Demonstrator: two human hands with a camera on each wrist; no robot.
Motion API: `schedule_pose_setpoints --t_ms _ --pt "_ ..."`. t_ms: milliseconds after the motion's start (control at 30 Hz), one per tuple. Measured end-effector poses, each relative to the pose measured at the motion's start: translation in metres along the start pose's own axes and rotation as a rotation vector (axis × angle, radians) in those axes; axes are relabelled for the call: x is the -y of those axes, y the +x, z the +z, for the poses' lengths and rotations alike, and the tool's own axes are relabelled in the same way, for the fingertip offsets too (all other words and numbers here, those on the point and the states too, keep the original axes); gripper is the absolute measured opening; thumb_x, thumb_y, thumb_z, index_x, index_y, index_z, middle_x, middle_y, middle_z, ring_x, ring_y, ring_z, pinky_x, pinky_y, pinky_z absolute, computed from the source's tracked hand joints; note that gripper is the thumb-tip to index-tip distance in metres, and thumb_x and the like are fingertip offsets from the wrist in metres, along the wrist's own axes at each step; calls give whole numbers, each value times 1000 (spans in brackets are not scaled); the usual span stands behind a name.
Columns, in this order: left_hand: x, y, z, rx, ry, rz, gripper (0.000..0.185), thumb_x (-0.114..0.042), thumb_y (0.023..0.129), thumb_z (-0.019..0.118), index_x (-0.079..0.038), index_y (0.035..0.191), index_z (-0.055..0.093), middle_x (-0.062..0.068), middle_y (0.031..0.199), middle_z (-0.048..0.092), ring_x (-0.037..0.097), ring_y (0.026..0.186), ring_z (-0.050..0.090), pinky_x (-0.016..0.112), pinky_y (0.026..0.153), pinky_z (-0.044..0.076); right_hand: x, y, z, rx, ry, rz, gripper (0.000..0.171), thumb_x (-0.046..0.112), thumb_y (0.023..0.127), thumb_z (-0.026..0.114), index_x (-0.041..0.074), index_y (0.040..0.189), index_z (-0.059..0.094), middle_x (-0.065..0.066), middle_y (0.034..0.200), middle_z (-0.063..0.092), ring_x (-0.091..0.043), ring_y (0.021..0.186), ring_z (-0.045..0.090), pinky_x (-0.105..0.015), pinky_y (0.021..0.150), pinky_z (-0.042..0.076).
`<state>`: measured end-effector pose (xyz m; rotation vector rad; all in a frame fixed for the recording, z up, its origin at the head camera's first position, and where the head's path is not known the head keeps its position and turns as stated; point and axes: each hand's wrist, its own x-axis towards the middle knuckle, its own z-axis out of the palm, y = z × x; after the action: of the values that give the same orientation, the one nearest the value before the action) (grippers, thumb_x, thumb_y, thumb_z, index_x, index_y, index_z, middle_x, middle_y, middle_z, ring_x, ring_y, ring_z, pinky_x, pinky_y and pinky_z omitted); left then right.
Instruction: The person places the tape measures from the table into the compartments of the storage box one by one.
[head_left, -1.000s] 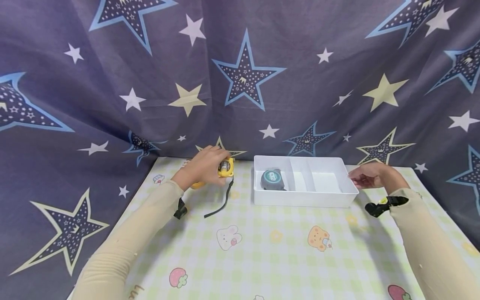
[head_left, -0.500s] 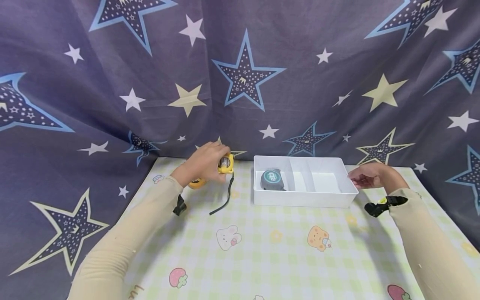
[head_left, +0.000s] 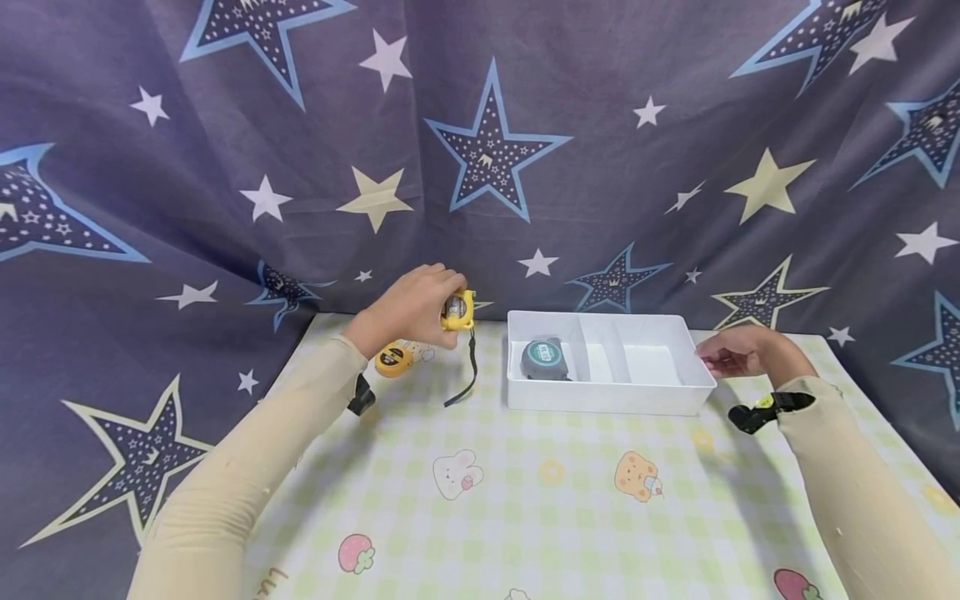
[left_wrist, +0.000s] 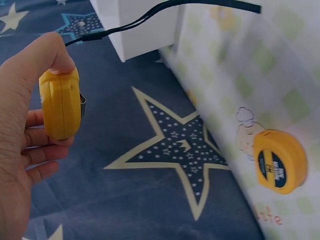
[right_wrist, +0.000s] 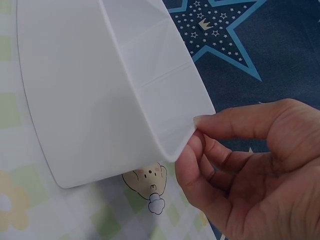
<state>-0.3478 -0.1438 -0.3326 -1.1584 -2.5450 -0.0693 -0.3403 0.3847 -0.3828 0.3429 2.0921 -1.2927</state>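
Note:
My left hand (head_left: 411, 310) grips a yellow tape measure (head_left: 457, 311), held above the table left of the white box. A black wrist strap (head_left: 472, 367) dangles from it. In the left wrist view, thumb and fingers press the sides of the yellow case (left_wrist: 61, 105). My right hand (head_left: 738, 350) pinches the right end wall of the white divided box (head_left: 611, 398); in the right wrist view the thumb lies on the rim and the fingers are under it. A grey tape measure (head_left: 545, 359) with a teal label sits in the box's left compartment.
An orange-yellow tape measure (head_left: 393, 360) lies on the table under the left wrist. The table wears a checked cloth (head_left: 555, 517) with cartoon prints. Behind it and at both sides hangs a dark curtain (head_left: 480, 250) with stars, close behind the box.
My left hand has lifted the yellow tape measure up and slightly right, its strap swinging along. More of the orange-yellow tape measure shows below. The right hand and box stay put.

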Motion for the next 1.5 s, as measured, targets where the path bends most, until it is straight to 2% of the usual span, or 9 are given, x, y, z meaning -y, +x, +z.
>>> schedule_pose_setpoints --t_ms 233,600,1100,1267,1500 --pt "-4 11 -13 -16 25 34 58 -40 62 76 -8 108 61 4 95 63 23 82 50 38 78 45 -1 0 0 2 2 0 23 9 99 57 13 79 66 4 74 63 -4 69 63 -19 72 57" --pt "-14 33 -31 -20 39 25 59 -42 63 76 -9 109 61 4 98 64 24 88 52 40 84 46 0 0 0 2 -14 -2 20 10 99 57 12 81 65 3 76 63 -5 70 64 -19 74 58" --pt "-33 66 -51 -26 35 34 58 -42 64 75 -11 110 60 3 98 61 24 89 50 39 86 45 4 -1 -4 31 -29 -6 22 11 99 56 12 79 65 5 74 65 -3 69 64 -18 72 58" --pt "-41 80 -55 -17 23 36 57 -43 66 76 -12 111 59 2 98 60 22 90 50 39 86 45 5 -1 -3 30 -8 4 20 11 98 58 13 80 65 4 75 65 -3 70 65 -19 73 58" --pt "-55 96 -56 -28 -14 59 57 -42 66 75 -12 112 58 3 99 60 22 91 50 39 86 45 -2 3 -7 34 1 -15 10 8 98 62 14 91 66 4 77 65 -3 70 65 -19 72 58"
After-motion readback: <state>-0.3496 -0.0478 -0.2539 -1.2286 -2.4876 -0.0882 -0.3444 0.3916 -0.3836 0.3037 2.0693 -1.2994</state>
